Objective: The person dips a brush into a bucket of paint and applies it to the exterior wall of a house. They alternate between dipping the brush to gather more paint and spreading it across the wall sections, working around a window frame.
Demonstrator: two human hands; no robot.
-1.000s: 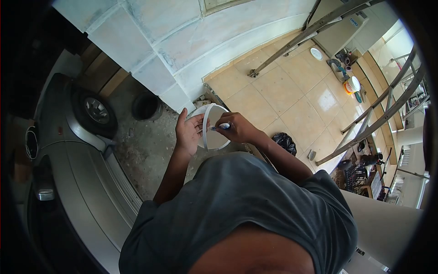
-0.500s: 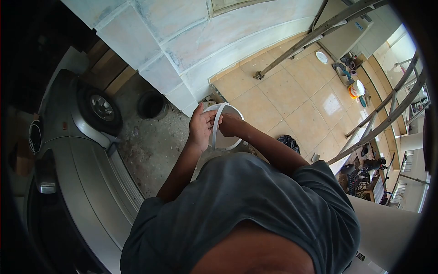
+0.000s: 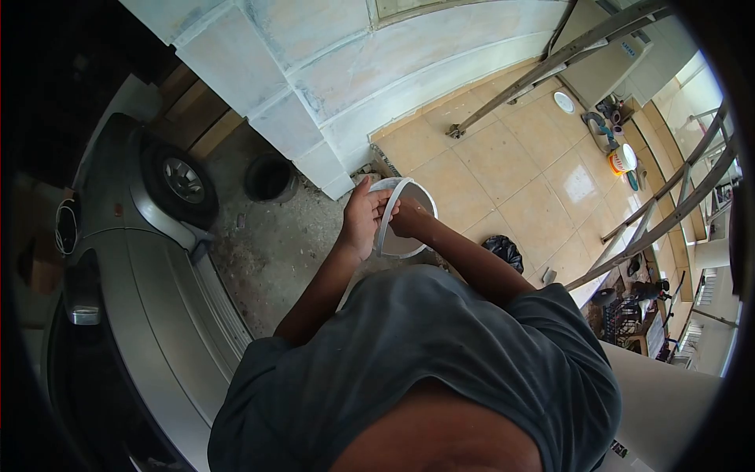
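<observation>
As the head view looks down past the person's dark shirt [image 3: 417,338], a white bucket [image 3: 404,243] lies directly ahead of the torso, its open mouth facing the camera, at the edge of a tiled floor [image 3: 503,173]. The governing relation is that of the hands to the handle [image 3: 384,230], a pale strap that arches across the mouth, its long axis running from the upper rim down and slightly leftward. The left hand [image 3: 361,223] stands on the outer side of this strap, over the left rim; it is spread, thumb raised apart from the fingers, whose tips reach the strap, though whether they press on it cannot be told. The right hand [image 3: 410,219] lies on the other side, within the outline of the mouth and so nearer the bucket's middle; its fingers are curled and turned away, and whether they enclose anything cannot be determined. Its forearm crosses the rim from the lower right. A black bag [image 3: 503,253] rests on the tiles beyond that forearm, apart from the bucket.
</observation>
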